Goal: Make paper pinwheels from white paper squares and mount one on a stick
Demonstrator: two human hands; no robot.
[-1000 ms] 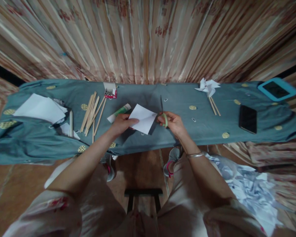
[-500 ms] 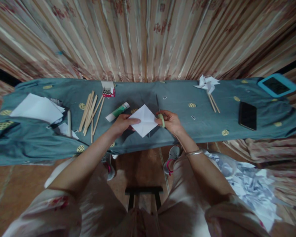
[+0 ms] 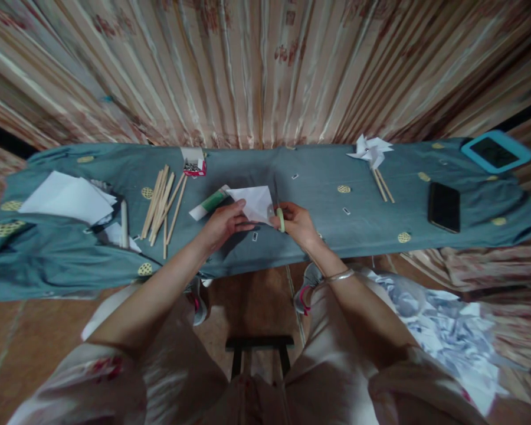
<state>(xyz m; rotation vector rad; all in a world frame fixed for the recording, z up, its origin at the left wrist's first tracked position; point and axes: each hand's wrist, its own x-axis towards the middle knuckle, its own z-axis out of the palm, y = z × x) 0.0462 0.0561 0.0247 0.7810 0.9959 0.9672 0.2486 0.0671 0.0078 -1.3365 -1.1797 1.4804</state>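
A white square of paper (image 3: 257, 202) is held above the cloth between both hands. My left hand (image 3: 227, 224) grips its left side, thumb on top and fingers beneath. At its lower right corner, my right hand (image 3: 294, 223) pinches the paper and also carries scissors with a pale green handle (image 3: 281, 219); their dark blades point away from me. Partly behind the paper and my left hand lies a green and white glue tube (image 3: 209, 203).
On the cloth-covered table (image 3: 318, 195) lie wooden sticks (image 3: 159, 203), an open box of pins (image 3: 194, 166), white sheets (image 3: 68, 198), a paper pinwheel (image 3: 371, 151), a phone (image 3: 443, 206) and a blue-framed tablet (image 3: 497, 151). Paper scraps (image 3: 451, 330) fill a bag at lower right.
The paper has turned from a diamond pose to one with its edge across the top, tilted. My right hand with the scissors has shifted slightly left.
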